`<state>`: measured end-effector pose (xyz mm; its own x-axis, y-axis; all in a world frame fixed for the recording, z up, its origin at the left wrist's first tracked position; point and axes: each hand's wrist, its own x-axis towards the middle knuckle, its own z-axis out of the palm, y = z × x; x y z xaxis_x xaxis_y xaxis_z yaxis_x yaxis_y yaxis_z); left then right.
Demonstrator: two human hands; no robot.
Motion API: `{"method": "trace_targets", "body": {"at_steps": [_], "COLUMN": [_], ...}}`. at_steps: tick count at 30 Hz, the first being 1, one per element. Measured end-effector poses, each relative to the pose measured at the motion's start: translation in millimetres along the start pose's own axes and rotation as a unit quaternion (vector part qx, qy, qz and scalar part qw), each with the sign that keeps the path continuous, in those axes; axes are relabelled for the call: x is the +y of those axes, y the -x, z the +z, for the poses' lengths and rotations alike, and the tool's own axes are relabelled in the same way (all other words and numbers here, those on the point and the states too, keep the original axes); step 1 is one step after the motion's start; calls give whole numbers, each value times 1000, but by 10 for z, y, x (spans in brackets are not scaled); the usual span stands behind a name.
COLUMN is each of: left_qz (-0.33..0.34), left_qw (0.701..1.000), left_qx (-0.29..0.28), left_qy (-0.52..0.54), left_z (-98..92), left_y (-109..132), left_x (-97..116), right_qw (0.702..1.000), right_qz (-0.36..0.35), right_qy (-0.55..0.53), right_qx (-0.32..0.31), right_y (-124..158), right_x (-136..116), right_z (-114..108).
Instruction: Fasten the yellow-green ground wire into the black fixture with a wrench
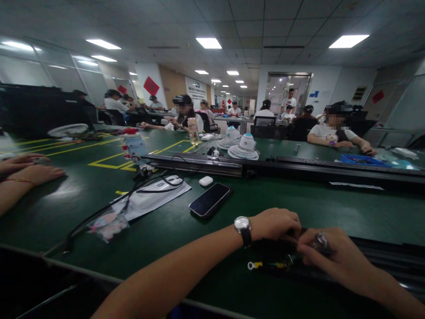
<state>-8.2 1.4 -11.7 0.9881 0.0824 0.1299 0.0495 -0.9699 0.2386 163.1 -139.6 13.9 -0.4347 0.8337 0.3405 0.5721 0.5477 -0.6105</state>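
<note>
- Left hand (pixel 277 224), right hand (pixel 335 252) close together; can't make out grip.
- Ring lug (pixel 251 266) nearby.
- Phone (pixel 210 200) on worktop (pixel 166 274), white case (pixel 206 180) beside.

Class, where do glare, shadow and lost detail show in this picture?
Head view: ceiling lights burn out white; head view: glare pales the green table beside a co-worker's hand; head view: detail just below the left hand sinks into darkness.

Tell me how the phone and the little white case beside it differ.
The phone has a dark screen; the white case is pale all over. The phone is a larger, flat rectangle; the white case is small and rounded. Both lie on the green table.
</note>
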Motion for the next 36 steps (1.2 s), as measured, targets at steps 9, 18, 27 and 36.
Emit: {"method": "trace_targets", "body": {"at_steps": [9, 18, 27, 36], "left_qz": [22, 12, -72, -96], "left_qw": [999, 999, 984, 982], "left_qx": [-9, -7, 160, 138], "left_qy": [-42, -41, 15, -82], "left_z": [-31, -39, -345, -244], "left_y": [-11, -22, 634, 660], "left_x": [43, 108, 149, 186], "right_qw": [1000, 983, 940, 1000], "right_qz": [-3, 90, 80, -22], "right_qy": [17, -143, -292, -7], "right_qx": [-4, 66, 160, 16], "right_y": [48, 64, -88, 23], "right_x": [52, 176, 201, 47], "right_z": [62, -43, -206, -183]}}
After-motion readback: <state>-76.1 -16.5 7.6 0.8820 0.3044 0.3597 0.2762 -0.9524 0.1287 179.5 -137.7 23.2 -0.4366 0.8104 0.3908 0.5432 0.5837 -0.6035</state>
